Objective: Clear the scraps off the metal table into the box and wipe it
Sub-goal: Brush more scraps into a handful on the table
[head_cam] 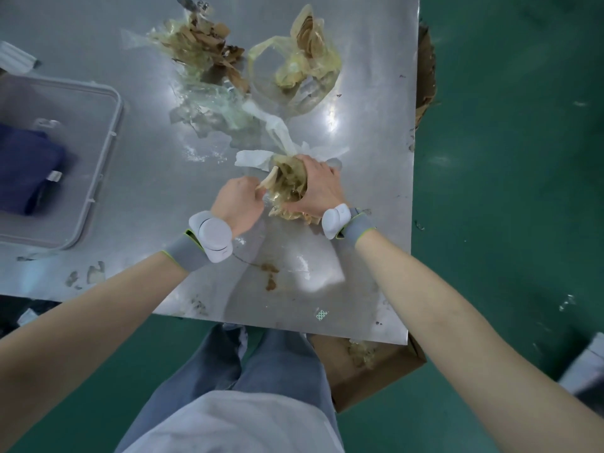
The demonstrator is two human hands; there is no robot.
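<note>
Above the green floor, the shiny metal worktop (pixel 130 197) holds scraps. My right hand (pixel 318 188) and left hand (pixel 240 204) clutch a yellowish plastic-and-paper scrap wad (pixel 289 183). Next, I'd carry it to the brown cardboard box (pixel 376 371) near right.

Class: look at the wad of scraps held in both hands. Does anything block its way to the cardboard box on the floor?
Nothing visible does. The wad sits in the grip of the left hand and right hand. The cardboard box lies open below the metal table, partly tucked under its near corner, so the wad must clear the edge.
</note>
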